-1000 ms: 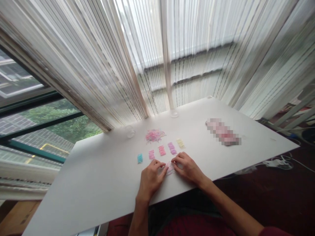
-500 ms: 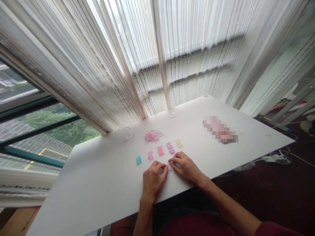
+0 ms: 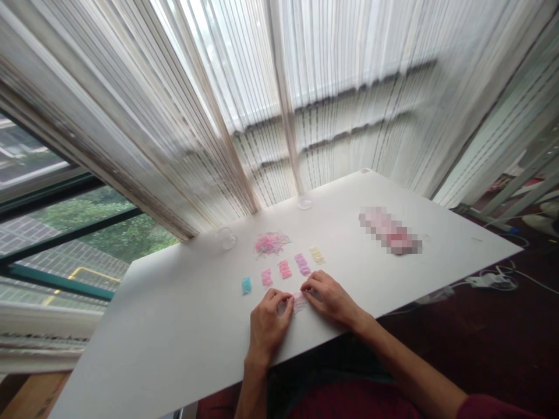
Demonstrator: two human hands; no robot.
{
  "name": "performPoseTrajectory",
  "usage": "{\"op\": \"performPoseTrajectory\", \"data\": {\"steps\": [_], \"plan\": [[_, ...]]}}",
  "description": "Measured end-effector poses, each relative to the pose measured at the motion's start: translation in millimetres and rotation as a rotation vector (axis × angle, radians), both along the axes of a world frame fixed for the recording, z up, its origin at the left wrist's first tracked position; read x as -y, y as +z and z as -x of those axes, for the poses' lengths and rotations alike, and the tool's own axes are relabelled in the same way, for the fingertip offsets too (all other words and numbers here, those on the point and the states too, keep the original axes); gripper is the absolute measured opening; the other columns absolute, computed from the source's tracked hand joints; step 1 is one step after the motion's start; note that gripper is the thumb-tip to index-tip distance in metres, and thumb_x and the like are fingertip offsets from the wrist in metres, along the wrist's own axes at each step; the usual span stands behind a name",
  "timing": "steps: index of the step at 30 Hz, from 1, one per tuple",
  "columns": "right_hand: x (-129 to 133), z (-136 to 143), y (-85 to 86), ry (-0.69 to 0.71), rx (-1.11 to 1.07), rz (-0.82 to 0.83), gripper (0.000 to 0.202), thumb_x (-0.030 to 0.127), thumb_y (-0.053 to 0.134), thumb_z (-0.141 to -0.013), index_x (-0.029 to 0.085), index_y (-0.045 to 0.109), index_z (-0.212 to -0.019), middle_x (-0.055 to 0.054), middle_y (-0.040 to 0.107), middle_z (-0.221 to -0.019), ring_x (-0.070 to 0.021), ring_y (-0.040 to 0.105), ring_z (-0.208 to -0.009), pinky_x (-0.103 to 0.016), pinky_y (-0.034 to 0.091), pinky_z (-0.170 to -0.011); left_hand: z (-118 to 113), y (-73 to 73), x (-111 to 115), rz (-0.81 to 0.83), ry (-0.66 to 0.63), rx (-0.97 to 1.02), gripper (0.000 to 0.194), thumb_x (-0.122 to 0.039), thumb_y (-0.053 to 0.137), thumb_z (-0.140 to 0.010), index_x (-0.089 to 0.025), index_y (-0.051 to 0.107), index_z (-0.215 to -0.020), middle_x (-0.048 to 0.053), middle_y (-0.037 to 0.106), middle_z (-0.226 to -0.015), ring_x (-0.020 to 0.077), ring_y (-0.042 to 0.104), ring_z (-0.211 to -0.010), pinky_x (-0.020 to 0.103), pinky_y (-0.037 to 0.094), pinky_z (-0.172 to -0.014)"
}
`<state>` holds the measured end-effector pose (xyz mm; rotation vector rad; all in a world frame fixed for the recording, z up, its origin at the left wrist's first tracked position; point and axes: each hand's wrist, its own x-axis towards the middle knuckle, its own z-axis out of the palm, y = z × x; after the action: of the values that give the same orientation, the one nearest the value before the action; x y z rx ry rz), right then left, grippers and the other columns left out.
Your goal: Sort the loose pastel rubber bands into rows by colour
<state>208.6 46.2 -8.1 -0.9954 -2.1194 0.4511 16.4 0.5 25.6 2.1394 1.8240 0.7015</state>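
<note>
My left hand [image 3: 269, 326] rests on the white table [image 3: 174, 326], thumb and forefinger pinched together. To its right, my right hand [image 3: 329, 298] is also closed in a pinch. What the fingertips hold is too small to make out. Between the hands lies a small spread of thin pale pink strips [image 3: 299, 302], partly covered by the fingers. Beyond them runs a slanting row of small groups: blue pieces [image 3: 247, 286], light pink pieces [image 3: 266, 277], coral pink pieces [image 3: 285, 269], purple pieces [image 3: 302, 265] and pale yellow pieces [image 3: 317, 255]. Behind the row is a loose mixed pile [image 3: 271, 243], mostly pink.
A clear round dish [image 3: 227, 240] stands near the far left edge, and a clear lid-like disc [image 3: 305, 203] lies at the back. A blurred-out pink item [image 3: 390, 230] lies on the right. Sheer curtains [image 3: 349, 87] hang behind. Cables and a power strip [image 3: 489, 281] are on the floor.
My left hand has shifted slightly left, widening the gap between the hands. More of the thin pink strips shows there. My right hand has hardly moved.
</note>
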Motion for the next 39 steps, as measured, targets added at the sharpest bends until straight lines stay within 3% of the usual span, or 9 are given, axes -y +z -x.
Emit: {"op": "performPoseTrajectory", "data": {"steps": [5, 11, 23, 27, 33, 39], "plan": [[0, -1, -0.9, -0.007, -0.037, 0.006, 0.015, 0.005, 0.065, -0.084, 0.020, 0.067, -0.089, -0.005, 0.064, -0.087, -0.0220, 0.062, -0.087, -0.036, 0.054, -0.081, 2, 1.7, 0, 0.006, 0.011, -0.002, 0.017, -0.031, 0.059, -0.094, -0.026, 0.075, -0.095, 0.001, 0.072, -0.090, 0.0150, 0.066, -0.069, 0.025, 0.052, -0.067], [1, -2, 0.1, 0.004, -0.087, 0.004, 0.014, 0.006, 0.065, -0.085, 0.020, 0.067, -0.090, -0.004, 0.063, -0.086, -0.0211, 0.062, -0.086, -0.035, 0.055, -0.079, 0, 3.7, -1, -0.029, -0.036, 0.029, 0.021, -0.031, 0.063, -0.092, -0.027, 0.074, -0.109, 0.001, 0.071, -0.098, 0.0122, 0.063, -0.065, 0.024, 0.051, -0.065], [2, -2, 2.9, 0.038, -0.123, 0.008, 0.013, 0.008, 0.065, -0.087, 0.021, 0.066, -0.090, -0.004, 0.064, -0.086, -0.0206, 0.063, -0.086, -0.033, 0.055, -0.078, 2, 1.9, 3, -0.113, -0.090, 0.068, 0.022, -0.035, 0.059, -0.096, -0.026, 0.078, -0.098, 0.002, 0.071, -0.090, 0.0091, 0.057, -0.060, 0.021, 0.046, -0.060], [3, -2, 3.6, 0.042, -0.128, 0.011, 0.014, 0.009, 0.064, -0.088, 0.021, 0.067, -0.095, -0.004, 0.065, -0.088, -0.0208, 0.063, -0.087, -0.034, 0.055, -0.080, 22, -3.0, -3, -0.160, -0.044, 0.140, 0.024, -0.041, 0.061, -0.094, -0.025, 0.080, -0.096, 0.002, 0.070, -0.089, 0.0087, 0.053, -0.057, 0.021, 0.046, -0.057], [3, -2, 4.3, 0.027, -0.124, 0.024, 0.014, 0.012, 0.062, -0.090, 0.020, 0.066, -0.100, -0.005, 0.065, -0.086, -0.0207, 0.062, -0.083, -0.035, 0.054, -0.078, 71, -8.3, -10, -0.279, 0.179, 0.176, 0.038, -0.056, 0.061, -0.091, -0.024, 0.081, -0.096, 0.001, 0.068, -0.083, 0.0099, 0.045, -0.052, 0.024, 0.047, -0.055], [3, -1, 4.9, 0.025, -0.093, 0.026, 0.012, 0.013, 0.061, -0.091, 0.021, 0.066, -0.098, -0.004, 0.065, -0.084, -0.0202, 0.062, -0.082, -0.034, 0.054, -0.077, 82, -12.5, -3, -0.299, 0.260, 0.120, 0.044, -0.061, 0.056, -0.091, -0.024, 0.081, -0.094, 0.001, 0.067, -0.080, 0.0105, 0.047, -0.051, 0.024, 0.046, -0.055]]}}
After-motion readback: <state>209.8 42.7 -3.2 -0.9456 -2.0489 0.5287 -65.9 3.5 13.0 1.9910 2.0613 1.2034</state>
